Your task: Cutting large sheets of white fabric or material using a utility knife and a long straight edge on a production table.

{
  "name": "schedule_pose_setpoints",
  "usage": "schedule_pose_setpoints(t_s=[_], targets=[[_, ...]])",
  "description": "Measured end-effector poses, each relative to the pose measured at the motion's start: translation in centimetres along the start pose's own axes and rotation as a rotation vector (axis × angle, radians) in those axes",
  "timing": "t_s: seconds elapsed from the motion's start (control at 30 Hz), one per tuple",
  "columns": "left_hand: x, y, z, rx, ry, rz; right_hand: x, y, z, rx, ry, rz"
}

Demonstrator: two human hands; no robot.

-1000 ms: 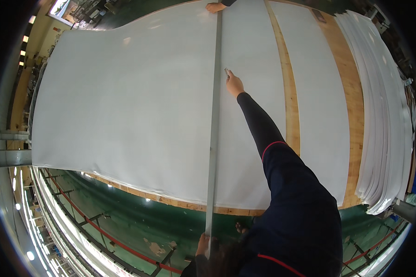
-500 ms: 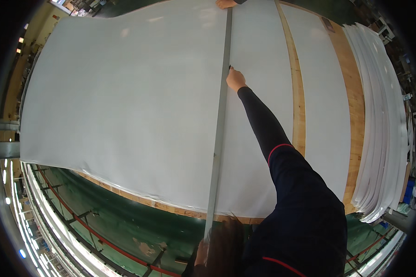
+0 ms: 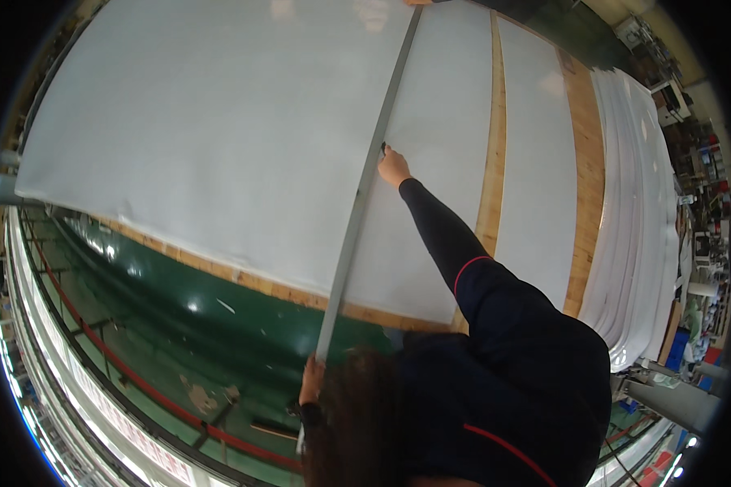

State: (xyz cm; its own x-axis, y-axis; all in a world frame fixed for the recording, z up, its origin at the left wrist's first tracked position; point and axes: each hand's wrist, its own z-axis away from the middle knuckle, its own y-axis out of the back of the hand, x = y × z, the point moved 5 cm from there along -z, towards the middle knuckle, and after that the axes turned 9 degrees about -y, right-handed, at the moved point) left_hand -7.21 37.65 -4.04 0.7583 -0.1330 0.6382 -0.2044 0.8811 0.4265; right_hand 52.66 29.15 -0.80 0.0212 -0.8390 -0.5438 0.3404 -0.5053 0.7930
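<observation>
A long grey metal straightedge (image 3: 371, 162) lies across a wide white sheet (image 3: 219, 122) on the table and juts past the near edge. My left hand (image 3: 311, 381) is closed around its near end, partly hidden by dark hair. My right hand (image 3: 394, 167), arm stretched out, is closed on a small dark tool (image 3: 383, 148) held against the straightedge's right side. Too little of that tool shows to tell its kind. At the far end, another person's hand (image 3: 419, 2) touches the straightedge, cut off by the top of the picture.
Right of the sheet, a bare wooden strip (image 3: 495, 122) separates it from another white piece (image 3: 532, 162). A stack of white sheets (image 3: 638, 219) droops at the table's right end. The wooden table edge (image 3: 211, 264) borders a green floor (image 3: 179, 300) with a red rail (image 3: 138, 373).
My right hand has slid toward me along the straightedge with the dark tool. The view has turned, so the straightedge now looks more slanted. My left hand still grips its near end.
</observation>
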Motion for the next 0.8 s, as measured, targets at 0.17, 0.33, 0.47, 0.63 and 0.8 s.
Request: schedule_pose_setpoints(t_s=[0.17,0.33,0.47,0.63,0.8], targets=[[-0.7,-0.6,-1.8,-0.014,-0.272,0.015,-0.1,-2.9,12.3,-0.037,0.073,0.029],[0.8,-0.1,-1.3,0.005,-0.329,0.1,-0.6,-5.8,22.8,-0.063,0.11,0.002],[0.1,-0.1,-1.4,0.038,-0.366,-0.042,-1.0,-8.0,30.5,-0.127,0.082,-0.002],[-0.9,-0.2,-1.9,0.047,-0.372,-0.035,-1.4,-10.3,37.6,-0.153,0.073,0.039],[-0.8,-0.9,-2.4,-0.023,-0.296,0.058,-1.9,-11.7,41.2,-0.143,0.132,0.136]])
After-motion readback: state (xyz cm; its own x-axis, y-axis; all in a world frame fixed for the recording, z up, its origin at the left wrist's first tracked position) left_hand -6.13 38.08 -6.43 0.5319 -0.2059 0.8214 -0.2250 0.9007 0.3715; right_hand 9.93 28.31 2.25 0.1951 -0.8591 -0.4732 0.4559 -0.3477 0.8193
